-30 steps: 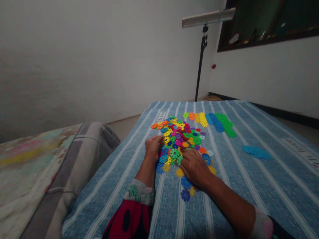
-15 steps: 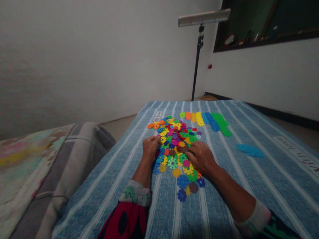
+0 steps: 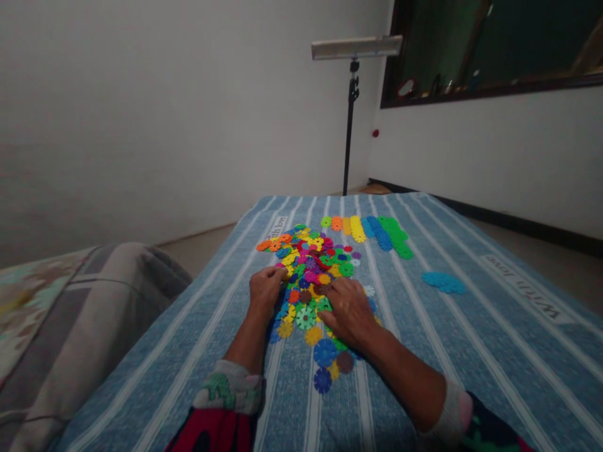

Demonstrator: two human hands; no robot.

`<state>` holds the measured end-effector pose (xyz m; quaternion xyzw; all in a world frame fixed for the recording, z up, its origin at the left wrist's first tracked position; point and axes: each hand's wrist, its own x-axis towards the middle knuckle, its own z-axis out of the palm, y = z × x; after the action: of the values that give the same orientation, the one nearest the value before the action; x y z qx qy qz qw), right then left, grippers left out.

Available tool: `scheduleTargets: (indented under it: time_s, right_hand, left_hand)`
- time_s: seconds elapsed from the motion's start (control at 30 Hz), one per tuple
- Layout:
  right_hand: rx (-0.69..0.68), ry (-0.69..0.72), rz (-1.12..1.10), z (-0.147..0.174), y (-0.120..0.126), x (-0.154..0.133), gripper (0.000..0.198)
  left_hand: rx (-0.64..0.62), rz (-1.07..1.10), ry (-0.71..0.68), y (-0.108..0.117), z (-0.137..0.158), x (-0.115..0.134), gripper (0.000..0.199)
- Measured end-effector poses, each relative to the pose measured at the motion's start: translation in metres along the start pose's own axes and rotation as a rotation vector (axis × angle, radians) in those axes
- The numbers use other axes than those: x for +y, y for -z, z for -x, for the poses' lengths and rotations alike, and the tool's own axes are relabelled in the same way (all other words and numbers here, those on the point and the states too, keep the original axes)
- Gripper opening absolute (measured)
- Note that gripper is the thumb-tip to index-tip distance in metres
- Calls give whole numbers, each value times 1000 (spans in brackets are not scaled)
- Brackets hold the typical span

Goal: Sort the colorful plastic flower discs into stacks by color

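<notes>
A heap of flower-shaped plastic discs (image 3: 306, 317) in many colours lies on the striped blue cloth (image 3: 207, 351). At the heap's left edge is my left hand (image 3: 266, 290), its fingers curled together; whatever may be between the fingertips is hidden. My right hand (image 3: 349, 309) lies over the right side of the heap, palm down, thumb apart from the fingers. Its fingertips touch or hover just above brown and yellow discs, and I see nothing held. Beyond the heap, discs overlap in rows by colour, among them a green row (image 3: 394, 236) and a yellow row (image 3: 357, 230).
Light-blue discs (image 3: 443, 282) lie overlapped to the right of the heap. To the left stands a surface draped with grey striped cloth (image 3: 127, 301). A lamp on a black stand (image 3: 349, 138) rises behind the far edge, near the wall and a dark window.
My right hand has moved a little left over the heap, covering a pink disc that showed before. My left hand stays at the heap's left edge. The view has turned slightly right.
</notes>
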<state>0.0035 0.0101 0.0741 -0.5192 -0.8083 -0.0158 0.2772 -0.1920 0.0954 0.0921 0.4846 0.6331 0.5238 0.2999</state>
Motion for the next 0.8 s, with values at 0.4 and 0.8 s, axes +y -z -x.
scheduleTargets:
  time_s: [0.4,0.8]
  right_hand:
    - [88,-17,-393,-5,-15,7,12]
    - [177,-49,-465,-9,-10,13,17]
  left_hand:
    - [-8,-47,9,0,-6,-7,25]
    - [-2,-67,-10,1,-7,-8,26]
